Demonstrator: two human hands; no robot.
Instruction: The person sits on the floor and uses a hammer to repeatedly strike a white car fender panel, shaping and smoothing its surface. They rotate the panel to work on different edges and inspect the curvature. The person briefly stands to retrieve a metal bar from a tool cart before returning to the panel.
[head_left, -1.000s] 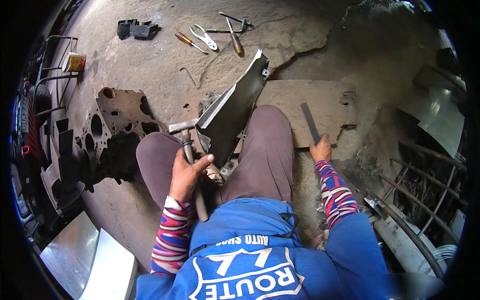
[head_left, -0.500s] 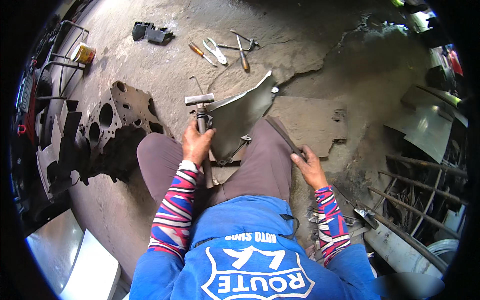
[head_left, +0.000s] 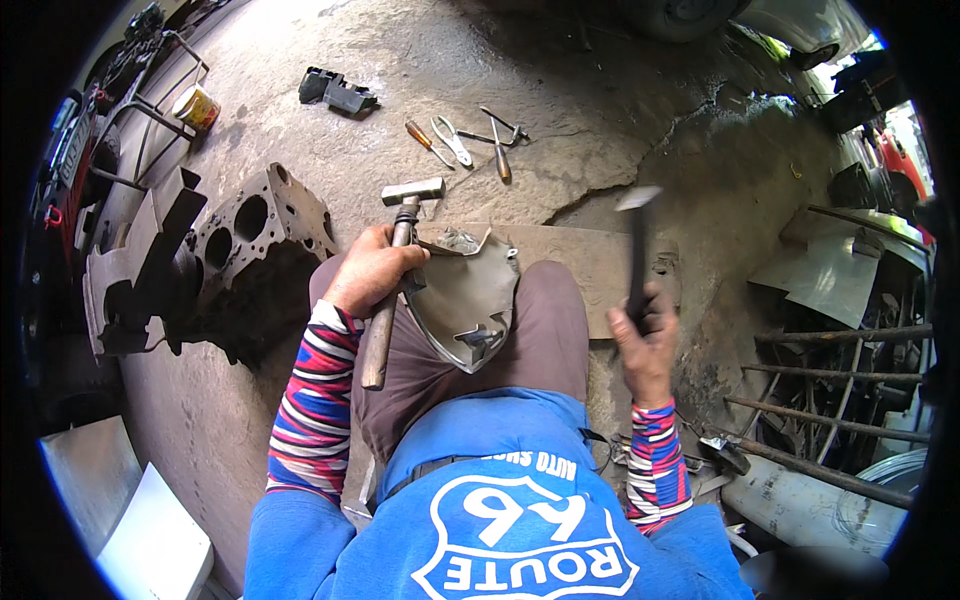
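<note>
1. Right at the centre, a bent grey metal panel point(head_left: 470, 295) rests across the person's lap, its pointed end toward six o'clock and its ragged top edge toward twelve.
2. Left hand point(head_left: 368, 270) is wrapped around a wooden-handled hammer point(head_left: 392, 280), fingers curled tight on the shaft just below the head; the same hand touches the panel's nine o'clock edge.
3. Hammer head points up toward twelve o'clock, the handle runs down past the knee toward seven.
4. Right hand point(head_left: 645, 335) is fisted around a dark flat metal bar point(head_left: 636, 255), held upright at three o'clock of the panel, its pale tip blurred at the top.
5. Under the panel and beyond it, a flat brown board point(head_left: 590, 260) lies on the concrete floor point(head_left: 330, 150).
6. At twelve o'clock, a small cluster of hand tools: a screwdriver point(head_left: 420, 135), pliers point(head_left: 452, 140) and another wooden-handled tool point(head_left: 500, 160).
7. Further out at eleven, a black plastic part point(head_left: 335, 92) sits alone on the floor.
8. Over at nine o'clock, a rusty engine block point(head_left: 245, 250) with round bores, close beside the left knee.
9. At ten o'clock, a small yellow tin point(head_left: 197, 107) near a metal frame.
10. Out at four o'clock, rusty rods point(head_left: 830, 375) and sheet metal are stacked.
</note>
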